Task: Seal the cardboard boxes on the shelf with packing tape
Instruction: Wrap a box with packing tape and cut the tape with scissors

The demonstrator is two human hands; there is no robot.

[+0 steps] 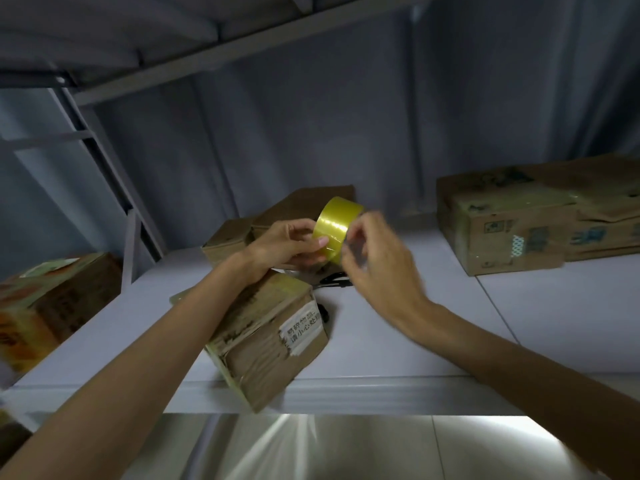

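My left hand (289, 242) grips a roll of yellow packing tape (335, 227) held up above the shelf. My right hand (375, 261) is at the roll's near edge, its fingertips pinching at the tape's surface; it is blurred by motion. Below my left forearm a small worn cardboard box (273, 336) with a white label sits at the shelf's front edge, overhanging it slightly. Behind the hands lies another small cardboard box (239, 237) with raised flaps.
The white shelf (433, 327) also carries a larger cardboard box (498, 223) at the back right and a printed box (52, 303) at the left. A dark object, possibly scissors (334, 280), lies under my right hand. Metal frame bars rise at the left.
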